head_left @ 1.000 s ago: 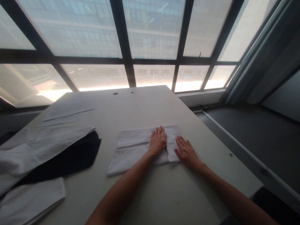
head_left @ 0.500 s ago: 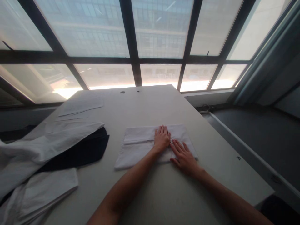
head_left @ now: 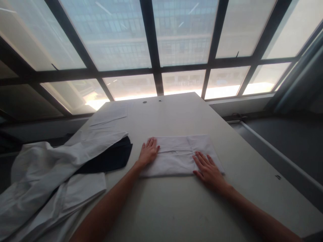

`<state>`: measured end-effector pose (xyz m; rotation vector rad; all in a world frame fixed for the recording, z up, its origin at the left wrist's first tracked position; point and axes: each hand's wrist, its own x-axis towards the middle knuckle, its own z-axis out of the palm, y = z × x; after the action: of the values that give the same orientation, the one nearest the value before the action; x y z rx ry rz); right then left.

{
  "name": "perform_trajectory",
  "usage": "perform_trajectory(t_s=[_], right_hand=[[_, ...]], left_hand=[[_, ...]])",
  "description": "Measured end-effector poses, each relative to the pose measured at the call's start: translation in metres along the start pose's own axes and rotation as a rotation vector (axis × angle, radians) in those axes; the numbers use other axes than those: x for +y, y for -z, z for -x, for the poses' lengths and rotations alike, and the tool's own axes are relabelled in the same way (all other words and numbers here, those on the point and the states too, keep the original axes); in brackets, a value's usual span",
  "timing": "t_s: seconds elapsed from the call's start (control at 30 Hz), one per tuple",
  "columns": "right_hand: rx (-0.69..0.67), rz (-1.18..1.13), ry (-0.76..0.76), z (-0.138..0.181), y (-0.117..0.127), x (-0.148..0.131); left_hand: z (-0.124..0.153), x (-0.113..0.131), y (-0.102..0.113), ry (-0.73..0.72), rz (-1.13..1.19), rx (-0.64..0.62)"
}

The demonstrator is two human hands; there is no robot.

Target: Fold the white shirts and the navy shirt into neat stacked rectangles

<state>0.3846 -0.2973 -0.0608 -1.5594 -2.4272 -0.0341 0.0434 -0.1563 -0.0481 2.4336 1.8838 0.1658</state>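
A folded white cloth (head_left: 176, 161) lies flat on the white table (head_left: 161, 208), a seam or fold edge running across its middle with slight wrinkles. My left hand (head_left: 148, 152) rests palm down on the cloth's left end, fingers stretched out and pointing away from me. On the right part of the same cloth, my right hand (head_left: 207, 169) lies flat with its fingers spread. Neither hand grips anything. What garment or linen the cloth is, I cannot tell.
To the left lies a heap of white fabric (head_left: 58, 158) with dark navy cloth (head_left: 108, 158) under it and a folded white piece (head_left: 85, 188) in front. Sheets of paper (head_left: 108, 116) are at the far left. Large windows (head_left: 126, 37) stand behind the table.
My left hand has slid from the cloth's middle to its left end, away from my right hand. My right hand stays on the right part. The camera view has turned slightly left.
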Motion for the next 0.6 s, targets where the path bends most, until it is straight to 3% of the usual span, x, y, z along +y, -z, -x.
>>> perform_trajectory(t_s=[0.17, 0.3, 0.47, 0.6], right_hand=[[0.042, -0.017, 0.011, 0.0, -0.006, 0.003], [0.067, -0.046, 0.015, 0.0, -0.008, 0.003], [0.075, -0.119, 0.005, 0.003, -0.009, 0.001], [0.114, -0.253, -0.062, -0.009, -0.003, 0.016]], left_hand=[[0.014, -0.036, 0.008, 0.134, 0.172, 0.097], [0.021, -0.044, 0.025, 0.289, 0.587, 0.139], [0.04, -0.045, 0.056, 0.418, 0.98, -0.076], [0.056, -0.047, 0.068, 0.428, 0.924, -0.179]])
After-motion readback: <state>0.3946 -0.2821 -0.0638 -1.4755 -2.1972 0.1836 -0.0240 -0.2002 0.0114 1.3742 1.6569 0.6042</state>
